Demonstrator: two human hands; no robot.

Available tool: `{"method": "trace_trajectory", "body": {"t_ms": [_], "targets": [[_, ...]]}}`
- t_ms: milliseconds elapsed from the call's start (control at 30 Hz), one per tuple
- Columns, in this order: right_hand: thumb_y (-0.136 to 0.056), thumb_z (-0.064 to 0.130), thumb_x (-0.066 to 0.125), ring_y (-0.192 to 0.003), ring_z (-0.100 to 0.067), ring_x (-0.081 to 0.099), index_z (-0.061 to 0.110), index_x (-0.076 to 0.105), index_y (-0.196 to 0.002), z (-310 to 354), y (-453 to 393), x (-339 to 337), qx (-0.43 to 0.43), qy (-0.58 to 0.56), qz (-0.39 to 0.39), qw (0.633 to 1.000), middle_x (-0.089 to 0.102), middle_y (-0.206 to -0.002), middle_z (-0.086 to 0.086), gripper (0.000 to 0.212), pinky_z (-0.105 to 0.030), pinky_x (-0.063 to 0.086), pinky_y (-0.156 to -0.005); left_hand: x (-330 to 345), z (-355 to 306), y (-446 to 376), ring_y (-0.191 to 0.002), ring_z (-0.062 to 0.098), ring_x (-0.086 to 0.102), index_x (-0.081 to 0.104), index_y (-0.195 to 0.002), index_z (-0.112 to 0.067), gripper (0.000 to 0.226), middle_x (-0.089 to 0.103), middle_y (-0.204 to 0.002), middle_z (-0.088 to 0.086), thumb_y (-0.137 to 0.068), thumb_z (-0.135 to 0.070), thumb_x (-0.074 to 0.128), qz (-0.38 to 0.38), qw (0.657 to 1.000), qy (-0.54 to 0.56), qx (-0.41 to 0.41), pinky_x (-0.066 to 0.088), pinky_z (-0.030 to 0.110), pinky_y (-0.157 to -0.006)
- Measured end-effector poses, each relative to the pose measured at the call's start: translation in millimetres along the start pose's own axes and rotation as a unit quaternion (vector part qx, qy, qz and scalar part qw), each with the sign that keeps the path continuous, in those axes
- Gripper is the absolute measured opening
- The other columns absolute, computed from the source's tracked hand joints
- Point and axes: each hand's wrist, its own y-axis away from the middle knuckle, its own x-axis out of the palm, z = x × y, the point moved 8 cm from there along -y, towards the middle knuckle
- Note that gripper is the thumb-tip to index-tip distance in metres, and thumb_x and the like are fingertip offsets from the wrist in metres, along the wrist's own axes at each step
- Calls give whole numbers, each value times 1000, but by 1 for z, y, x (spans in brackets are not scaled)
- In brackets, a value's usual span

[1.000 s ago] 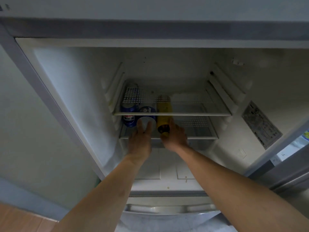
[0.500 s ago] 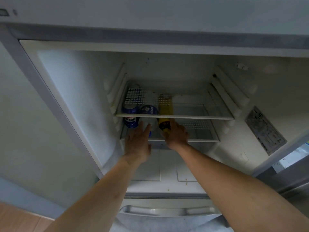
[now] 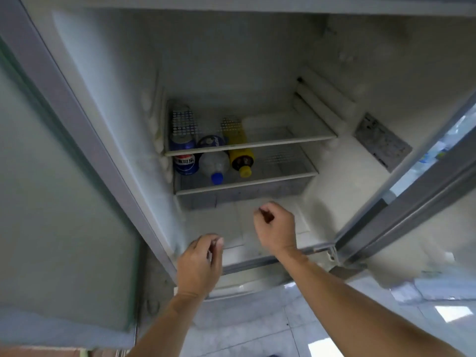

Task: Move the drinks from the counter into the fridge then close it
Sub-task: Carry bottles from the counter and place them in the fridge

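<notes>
Three drinks lie side by side on the lower wire shelf (image 3: 283,173) of the open fridge: a blue cola can (image 3: 185,164) at the left, a clear bottle with a blue cap (image 3: 214,164) in the middle and a yellow bottle with a yellow cap (image 3: 241,157) to the right. My left hand (image 3: 201,264) hovers at the fridge's front edge, fingers loosely curled, holding nothing. My right hand (image 3: 275,228) hangs below the shelf, fingers also loosely curled and empty. Both hands are well clear of the drinks.
An upper glass shelf (image 3: 291,136) sits just above the drinks. The fridge door (image 3: 401,199) stands open at the right. A pale wall (image 3: 51,202) runs along the left. Tiled floor (image 3: 283,331) lies below.
Both hands have let go of the clear bottle and the yellow bottle and drawn back out of the shelf toward me. The drinks now lie alone on the lower shelf.
</notes>
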Motion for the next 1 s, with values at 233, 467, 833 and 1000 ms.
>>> {"method": "trace_trajectory", "body": {"t_ms": [233, 467, 833, 1000], "targets": [[-90, 31, 68, -51, -16, 45, 18, 42, -55, -66, 92, -62, 109, 86, -46, 989, 46, -49, 4, 45, -33, 42, -55, 38, -4, 58, -68, 26, 62, 69, -90, -11, 45, 67, -75, 2, -97, -42, 37, 73, 995, 61, -36, 46, 30, -59], [-90, 30, 65, -45, -8, 36, 22, 39, -53, -124, 207, -154, 230, 109, -111, 961, 39, -46, 7, 46, -28, 32, -49, 85, -40, 118, -61, 24, 55, 61, -79, -18, 20, 56, -63, -6, -98, -17, 56, 182, 981, 48, -41, 36, 27, -58], [-85, 40, 68, -67, -16, 61, 20, 70, -76, -226, 524, -273, 500, 26, -209, 840, 65, -66, 7, 22, -23, 42, -58, 123, -121, 310, -65, 15, 57, 62, -84, -25, 22, 61, -69, -10, -101, -31, 50, 408, 913, 10, -10, 37, 27, -57], [-87, 45, 69, -88, -17, 67, 18, 73, -103, -246, 655, -279, 580, -69, -248, 773, 73, -97, -1, 31, -30, 51, -78, 141, -106, 376, -81, 28, 62, 63, -86, -20, 22, 68, -82, -1, -99, -33, 51, 503, 860, -39, -75, 47, 34, -70]]}}
